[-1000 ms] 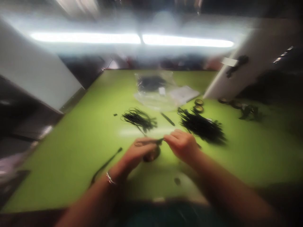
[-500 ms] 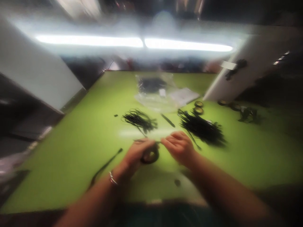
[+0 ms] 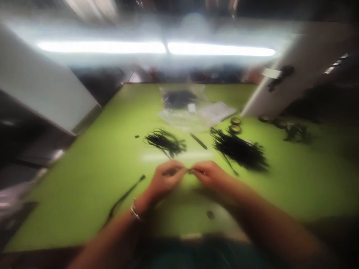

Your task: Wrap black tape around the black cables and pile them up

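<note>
Pinches a small dark piece (image 3: 189, 171) in narrow grip of left hand (image 3: 167, 176) and right hand (image 3: 206, 172), over near green worktop (image 3: 81, 201).

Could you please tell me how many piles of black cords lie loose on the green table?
2: a smaller pile beyond the left hand, and a larger pile beyond the right hand. The dark tangle farther right is too blurred to tell.

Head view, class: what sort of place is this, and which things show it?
Probably a workshop or assembly bench: bright tube lights above a green table bearing two bundles of black strands.
</note>
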Action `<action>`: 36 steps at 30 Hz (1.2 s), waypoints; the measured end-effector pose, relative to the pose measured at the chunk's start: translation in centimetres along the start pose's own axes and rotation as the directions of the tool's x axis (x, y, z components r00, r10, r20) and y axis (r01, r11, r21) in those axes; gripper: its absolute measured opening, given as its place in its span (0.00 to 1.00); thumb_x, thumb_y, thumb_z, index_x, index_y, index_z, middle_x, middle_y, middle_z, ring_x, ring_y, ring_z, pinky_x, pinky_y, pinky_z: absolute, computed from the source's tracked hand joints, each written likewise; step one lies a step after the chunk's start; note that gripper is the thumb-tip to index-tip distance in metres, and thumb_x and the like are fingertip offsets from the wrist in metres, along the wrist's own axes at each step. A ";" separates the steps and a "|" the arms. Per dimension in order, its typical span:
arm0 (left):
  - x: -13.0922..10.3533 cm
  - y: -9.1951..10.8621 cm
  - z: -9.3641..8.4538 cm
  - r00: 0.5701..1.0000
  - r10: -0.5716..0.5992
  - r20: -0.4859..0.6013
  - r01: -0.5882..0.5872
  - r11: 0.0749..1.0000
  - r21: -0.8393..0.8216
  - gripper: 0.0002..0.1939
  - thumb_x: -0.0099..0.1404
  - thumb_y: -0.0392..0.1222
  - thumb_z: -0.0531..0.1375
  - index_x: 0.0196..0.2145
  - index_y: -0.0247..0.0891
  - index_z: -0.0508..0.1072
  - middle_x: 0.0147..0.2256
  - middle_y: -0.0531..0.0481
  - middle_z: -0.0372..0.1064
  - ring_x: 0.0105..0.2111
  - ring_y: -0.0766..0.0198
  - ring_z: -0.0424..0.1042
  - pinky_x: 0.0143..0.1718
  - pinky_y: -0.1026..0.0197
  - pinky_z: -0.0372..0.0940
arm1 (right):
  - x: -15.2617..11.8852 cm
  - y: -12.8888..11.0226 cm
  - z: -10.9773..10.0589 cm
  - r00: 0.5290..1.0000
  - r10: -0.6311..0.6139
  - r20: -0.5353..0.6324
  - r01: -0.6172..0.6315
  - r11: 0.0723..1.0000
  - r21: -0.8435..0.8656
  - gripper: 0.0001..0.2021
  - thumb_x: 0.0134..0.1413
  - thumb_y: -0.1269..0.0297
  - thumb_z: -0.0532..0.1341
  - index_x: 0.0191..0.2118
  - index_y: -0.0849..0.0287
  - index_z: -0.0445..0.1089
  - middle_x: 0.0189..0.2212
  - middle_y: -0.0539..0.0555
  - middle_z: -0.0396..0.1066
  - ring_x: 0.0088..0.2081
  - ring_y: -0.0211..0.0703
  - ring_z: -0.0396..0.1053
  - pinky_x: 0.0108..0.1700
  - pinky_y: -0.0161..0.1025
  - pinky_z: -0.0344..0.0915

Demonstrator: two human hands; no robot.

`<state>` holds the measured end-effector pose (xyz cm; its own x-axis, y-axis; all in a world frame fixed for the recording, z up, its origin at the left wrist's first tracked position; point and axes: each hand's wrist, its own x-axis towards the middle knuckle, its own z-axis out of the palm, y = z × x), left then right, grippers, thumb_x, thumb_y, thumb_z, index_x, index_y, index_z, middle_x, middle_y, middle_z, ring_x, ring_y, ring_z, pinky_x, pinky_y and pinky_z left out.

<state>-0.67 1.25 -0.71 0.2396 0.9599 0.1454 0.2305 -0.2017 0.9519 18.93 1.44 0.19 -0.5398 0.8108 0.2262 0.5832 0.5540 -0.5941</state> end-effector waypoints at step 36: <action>-0.1 0.8 -0.9 0.969 -0.147 0.201 0.181 0.970 -0.165 0.22 0.60 0.40 0.62 0.52 0.39 0.69 0.41 0.47 0.66 0.22 0.74 0.65 0.22 0.67 0.63 | -0.1 0.1 -1.1 0.909 -0.344 -0.237 0.148 0.795 -0.588 0.10 0.63 0.67 0.56 0.33 0.58 0.73 0.20 0.50 0.67 0.27 0.40 0.59 0.30 0.38 0.52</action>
<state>-1.41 1.13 0.29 0.3879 0.9202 -0.0532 0.1115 0.0104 0.9937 19.67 1.66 0.94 -0.5476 0.5907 0.5926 0.7409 0.6714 0.0154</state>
